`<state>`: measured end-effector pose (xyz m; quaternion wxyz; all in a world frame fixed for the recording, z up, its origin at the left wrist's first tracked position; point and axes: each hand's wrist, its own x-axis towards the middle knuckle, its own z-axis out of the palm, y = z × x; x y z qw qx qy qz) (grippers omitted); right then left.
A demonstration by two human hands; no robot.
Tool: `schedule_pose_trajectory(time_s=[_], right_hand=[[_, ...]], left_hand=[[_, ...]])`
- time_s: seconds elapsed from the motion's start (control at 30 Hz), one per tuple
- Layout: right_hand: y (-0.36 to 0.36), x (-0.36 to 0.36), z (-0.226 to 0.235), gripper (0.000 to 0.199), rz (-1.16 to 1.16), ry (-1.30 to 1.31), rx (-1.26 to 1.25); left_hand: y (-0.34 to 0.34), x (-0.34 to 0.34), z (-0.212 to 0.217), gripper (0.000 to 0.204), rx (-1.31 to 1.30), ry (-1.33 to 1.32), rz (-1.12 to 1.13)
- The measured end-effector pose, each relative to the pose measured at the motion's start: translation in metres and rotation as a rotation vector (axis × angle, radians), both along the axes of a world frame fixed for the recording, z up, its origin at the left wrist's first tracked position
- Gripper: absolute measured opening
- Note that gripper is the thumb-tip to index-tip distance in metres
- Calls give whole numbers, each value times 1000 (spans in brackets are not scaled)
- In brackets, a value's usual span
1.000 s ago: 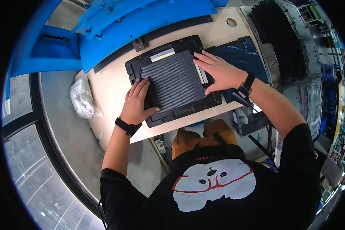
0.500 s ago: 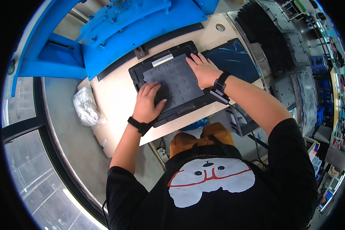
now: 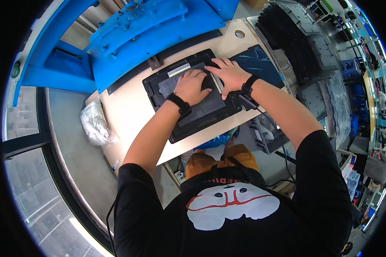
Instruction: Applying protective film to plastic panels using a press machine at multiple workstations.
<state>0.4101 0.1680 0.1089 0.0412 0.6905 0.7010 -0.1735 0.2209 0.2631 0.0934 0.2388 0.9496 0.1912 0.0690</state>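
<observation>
Head view: the left hand (image 3: 192, 87) is now laid flat, fingers spread, at the grey sheet's (image 3: 201, 107) centre; the right hand (image 3: 228, 73), also flat, presses its 2 o'clock edge inside the black tray (image 3: 158, 83).

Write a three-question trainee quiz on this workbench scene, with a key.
1. True or false: both hands rest on the black tray.
2. What lies at the bench's left edge? A) white plastic bag B) red box C) hammer
3. Fill in: each wrist wears a black ____.

Key: 1 true: left hand and right hand lie flat on the grey ribbed panel in the tray. 2 A, the white plastic bag. 3 band.
</observation>
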Motion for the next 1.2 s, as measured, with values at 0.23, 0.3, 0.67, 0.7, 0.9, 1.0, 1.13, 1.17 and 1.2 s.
schedule_pose_trajectory(time_s=[0.23,0.3,0.67,0.7,0.9,1.0,1.13,1.17,1.2], right_hand=[[13,18,-12,123,63,166,27],[17,23,-17,123,81,184,18],[11,46,-63,98,-257,721,216],[12,41,-65,102,-382,700,205],[26,42,-51,114,-435,607,-69],[32,42,-48,114,-426,590,-144],[38,47,-45,113,-401,582,-221],[38,46,-44,113,-401,579,-221],[39,45,-44,111,-397,541,-211]], left_hand=[[-5,24,0,83,-2,57,55],[-10,32,-2,98,-13,82,132],[-20,43,-2,103,11,235,138],[-23,42,-2,101,31,252,143],[-28,49,1,95,56,302,168],[-29,49,2,96,56,337,187],[-30,49,2,100,67,355,177],[-30,49,1,101,71,365,173],[-29,49,1,101,71,361,172]])
